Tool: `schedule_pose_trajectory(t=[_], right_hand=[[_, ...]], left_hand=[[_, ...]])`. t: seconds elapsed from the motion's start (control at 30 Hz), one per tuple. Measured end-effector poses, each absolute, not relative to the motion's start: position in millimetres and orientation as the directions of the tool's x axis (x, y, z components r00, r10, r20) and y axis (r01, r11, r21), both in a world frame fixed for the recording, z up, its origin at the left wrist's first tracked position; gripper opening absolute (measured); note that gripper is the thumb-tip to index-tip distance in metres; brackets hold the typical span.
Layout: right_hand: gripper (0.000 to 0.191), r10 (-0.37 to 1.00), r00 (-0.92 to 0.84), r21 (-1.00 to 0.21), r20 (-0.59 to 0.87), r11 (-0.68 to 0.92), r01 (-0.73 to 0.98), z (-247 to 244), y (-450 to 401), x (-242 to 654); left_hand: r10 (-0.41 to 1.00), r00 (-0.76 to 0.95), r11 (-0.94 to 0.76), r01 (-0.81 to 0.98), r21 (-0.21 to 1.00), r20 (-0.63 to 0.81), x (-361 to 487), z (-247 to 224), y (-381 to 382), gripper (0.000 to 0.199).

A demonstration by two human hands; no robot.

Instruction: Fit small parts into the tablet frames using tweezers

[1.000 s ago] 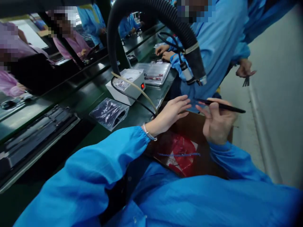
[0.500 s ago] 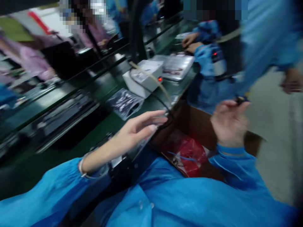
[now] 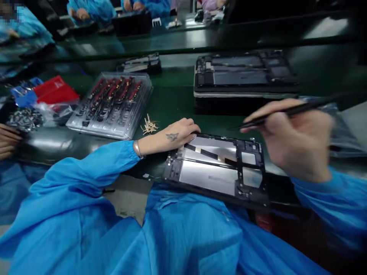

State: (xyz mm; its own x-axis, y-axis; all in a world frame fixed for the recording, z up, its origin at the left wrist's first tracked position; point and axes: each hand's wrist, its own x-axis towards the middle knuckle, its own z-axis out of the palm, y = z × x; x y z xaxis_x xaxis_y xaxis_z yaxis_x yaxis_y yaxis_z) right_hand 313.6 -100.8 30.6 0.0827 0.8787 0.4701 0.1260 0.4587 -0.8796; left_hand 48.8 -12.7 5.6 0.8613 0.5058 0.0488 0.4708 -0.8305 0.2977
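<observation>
Tablet frame (image 3: 210,177) lies at bench's (image 3: 172,103) near edge, tilted slightly in view. L hand (image 3: 180,133) pinches its far-L edge; R hand (image 3: 298,141) pinches dark tweezers (image 3: 305,109), tips nr frame's far edge, contact can't tell. Green strip shows btwn frame & frame stack (image 3: 243,76); more btwn stack & clear tray (image 3: 132,124). Qty: 1 frame at hand, 1 stack, 1 tray, 1 stick pile (image 3: 149,125); tray's strips too blurred to count.

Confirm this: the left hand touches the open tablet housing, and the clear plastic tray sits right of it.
Wrong side: the head view shows the clear plastic tray left of the open tablet housing, which the left hand does touch.
</observation>
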Motion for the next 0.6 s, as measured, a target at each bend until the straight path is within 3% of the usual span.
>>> schedule_pose_trajectory(t=[0.1,0.23,0.4,0.6], right_hand=[[0.017,0.960,-0.029,-0.938,0.278,0.277,0.209,15,-73,299],[0.021,0.985,-0.037,-0.929,0.167,0.170,0.330,-1,-71,307],[0.017,0.983,-0.061,-0.852,0.175,0.183,0.491,6,-80,312],[0.014,0.972,-0.110,-0.758,0.209,0.232,0.610,14,-82,307]], left_hand=[[0.532,0.844,-0.812,0.488,0.319,0.062,44,-2,-21,0.033],[0.562,0.826,-0.788,0.518,0.333,0.046,42,-1,-25,0.034],[0.553,0.833,-0.795,0.520,0.313,0.020,43,6,-27,0.034],[0.539,0.838,-0.784,0.464,0.413,0.082,38,4,-28,0.032]])
